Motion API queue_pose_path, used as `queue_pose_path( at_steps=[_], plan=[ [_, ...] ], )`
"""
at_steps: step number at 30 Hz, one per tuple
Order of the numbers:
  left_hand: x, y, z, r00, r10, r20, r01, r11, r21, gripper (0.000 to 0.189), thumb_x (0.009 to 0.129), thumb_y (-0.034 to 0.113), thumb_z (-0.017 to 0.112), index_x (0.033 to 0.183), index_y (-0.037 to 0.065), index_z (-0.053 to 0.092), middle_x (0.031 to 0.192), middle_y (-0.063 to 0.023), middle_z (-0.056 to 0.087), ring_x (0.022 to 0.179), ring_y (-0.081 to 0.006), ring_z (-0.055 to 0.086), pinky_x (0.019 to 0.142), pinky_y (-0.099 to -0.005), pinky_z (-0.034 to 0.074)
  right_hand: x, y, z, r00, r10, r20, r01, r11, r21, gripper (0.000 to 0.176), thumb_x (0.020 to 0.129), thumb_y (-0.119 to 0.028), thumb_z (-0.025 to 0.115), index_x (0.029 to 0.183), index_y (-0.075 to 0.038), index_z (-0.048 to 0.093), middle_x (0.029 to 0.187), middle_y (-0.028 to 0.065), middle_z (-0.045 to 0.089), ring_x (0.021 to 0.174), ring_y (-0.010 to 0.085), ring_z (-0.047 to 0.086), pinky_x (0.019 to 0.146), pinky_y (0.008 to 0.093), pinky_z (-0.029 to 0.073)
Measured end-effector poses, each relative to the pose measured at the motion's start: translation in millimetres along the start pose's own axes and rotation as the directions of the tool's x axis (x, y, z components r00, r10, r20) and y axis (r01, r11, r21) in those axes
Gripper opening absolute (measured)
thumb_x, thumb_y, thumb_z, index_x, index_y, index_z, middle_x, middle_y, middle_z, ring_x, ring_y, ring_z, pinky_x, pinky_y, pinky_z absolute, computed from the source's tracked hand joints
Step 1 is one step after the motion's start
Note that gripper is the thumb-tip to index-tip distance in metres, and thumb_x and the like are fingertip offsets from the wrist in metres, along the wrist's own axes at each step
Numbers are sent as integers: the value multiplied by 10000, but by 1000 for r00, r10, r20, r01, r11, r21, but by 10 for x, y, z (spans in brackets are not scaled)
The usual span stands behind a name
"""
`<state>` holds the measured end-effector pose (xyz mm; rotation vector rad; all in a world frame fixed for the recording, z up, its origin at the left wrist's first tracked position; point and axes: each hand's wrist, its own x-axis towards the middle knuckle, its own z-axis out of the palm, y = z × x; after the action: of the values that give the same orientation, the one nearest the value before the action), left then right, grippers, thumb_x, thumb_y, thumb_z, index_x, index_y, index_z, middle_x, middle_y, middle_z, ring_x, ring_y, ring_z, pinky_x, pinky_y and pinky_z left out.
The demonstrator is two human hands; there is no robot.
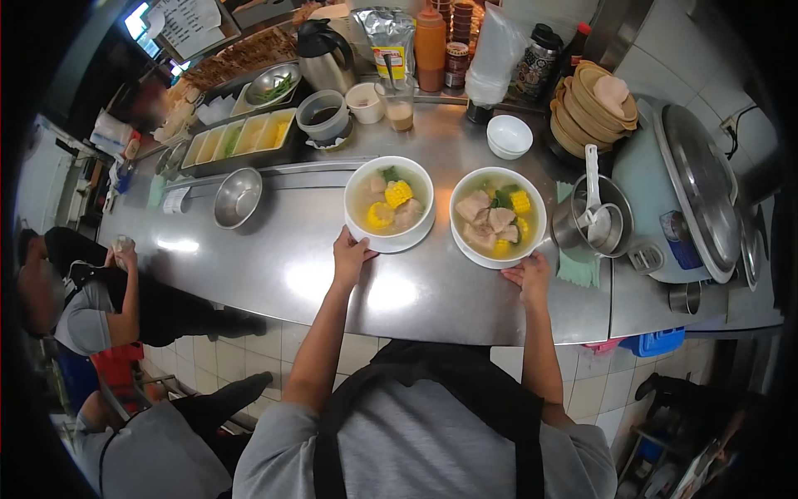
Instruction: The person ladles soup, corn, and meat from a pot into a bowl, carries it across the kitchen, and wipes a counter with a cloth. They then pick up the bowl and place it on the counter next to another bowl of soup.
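Two white bowls of soup stand side by side on the steel counter, each on a white saucer. The left bowl (pixel 389 233) holds corn pieces, pale meat chunks and some greens in clear broth. More meat, corn and greens fill the right bowl (pixel 499 259). My left hand (pixel 351 256) grips the near left rim of the left saucer (pixel 409 244), thumb near the edge and fingers partly hidden. On the near right rim of the right saucer (pixel 475 256), my right hand (pixel 529 274) has its fingers closed at the edge.
A steel bowl (pixel 238 198) sits left on the counter (pixel 291 249). Behind are a condiment tray (pixel 237 141), a glass (pixel 400 112) and small white bowls (pixel 509 135). At right stand a steel pot with ladles (pixel 615 229) and a large cooker (pixel 665 183). Other people are at left.
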<state>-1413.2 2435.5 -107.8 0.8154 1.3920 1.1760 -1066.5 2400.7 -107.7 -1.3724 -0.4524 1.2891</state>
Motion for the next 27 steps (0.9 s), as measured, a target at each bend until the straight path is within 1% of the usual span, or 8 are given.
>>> queue_pose_path(
  at_steps=[1, 8, 12, 14, 15, 17, 20, 27],
  plan=[
    [-7, 30, 64, 1000, 29, -12, -29, 999, -40, 246, 811, -45, 445, 1053, -3, 452, 861, -75, 541, 742, -153, 593, 650, -266, 545, 33, -13, -9, 1000, -1, -14, 1, 1000, -16, 288, 868, -95, 454, 1086, 50, 334, 706, 177, 558, 532, 264, 607, 484, 311, 532],
    [134, -98, 135, 999, 47, -7, -48, 997, -61, 256, 791, -74, 453, 1041, -19, 450, 829, -70, 523, 716, -151, 588, 622, -264, 551, 214, -129, -72, 999, -27, -23, 24, 992, -124, 329, 871, -122, 462, 1119, 66, 355, 703, 171, 564, 526, 249, 604, 490, 290, 528],
    [140, -89, 127, 999, 44, -9, -45, 998, -52, 263, 848, 27, 397, 1104, -31, 408, 911, -126, 545, 754, -206, 602, 667, -310, 542, 106, -216, -128, 1000, -4, -26, 0, 987, -160, 296, 875, -143, 453, 1084, 63, 412, 714, 156, 577, 510, 212, 593, 468, 264, 503],
    [126, -23, 168, 999, 15, -34, -18, 996, -91, 289, 873, 80, 369, 1133, -45, 380, 965, -160, 554, 801, -249, 611, 704, -344, 533, -99, -302, -158, 998, 68, 20, -39, 773, -633, 266, 879, -165, 436, 1033, 49, 472, 732, 134, 591, 487, 173, 568, 448, 253, 470],
    [118, 5, 189, 997, -29, -77, 22, 995, -99, 309, 886, 146, 355, 1140, -27, 386, 947, -152, 557, 759, -227, 608, 660, -327, 533, -170, -258, -162, 998, 66, 20, -39, 772, -635, 266, 879, -165, 436, 1033, 49, 472, 732, 134, 591, 487, 173, 568, 448, 253, 470],
    [109, 3, 177, 990, -77, -122, 64, 992, -110, 337, 899, 213, 341, 1147, -8, 392, 928, -144, 561, 717, -206, 605, 615, -309, 534, -349, -150, -111, 896, 285, 340, -23, 795, -606, 264, 881, -191, 432, 982, 38, 513, 710, 100, 588, 499, 141, 548, 469, 252, 458],
    [132, 40, 139, 988, -91, -124, 81, 993, -82, 385, 905, 292, 331, 1138, -3, 410, 910, -136, 567, 717, -203, 606, 604, -303, 526, -592, -45, 235, 792, 370, 486, 32, 770, -638, 319, 883, -230, 440, 1054, 35, 486, 753, 102, 581, 588, 140, 562, 541, 256, 473],
    [141, 169, 219, 990, -107, -97, 106, 994, -18, 485, 907, 391, 297, 1105, -21, 460, 896, -145, 595, 735, -217, 615, 643, -298, 521, -525, 240, 754, 793, 336, 508, -45, 865, -501, 469, 882, -238, 456, 1239, 35, 319, 950, 145, 535, 740, 178, 571, 642, 270, 478]
  ],
)
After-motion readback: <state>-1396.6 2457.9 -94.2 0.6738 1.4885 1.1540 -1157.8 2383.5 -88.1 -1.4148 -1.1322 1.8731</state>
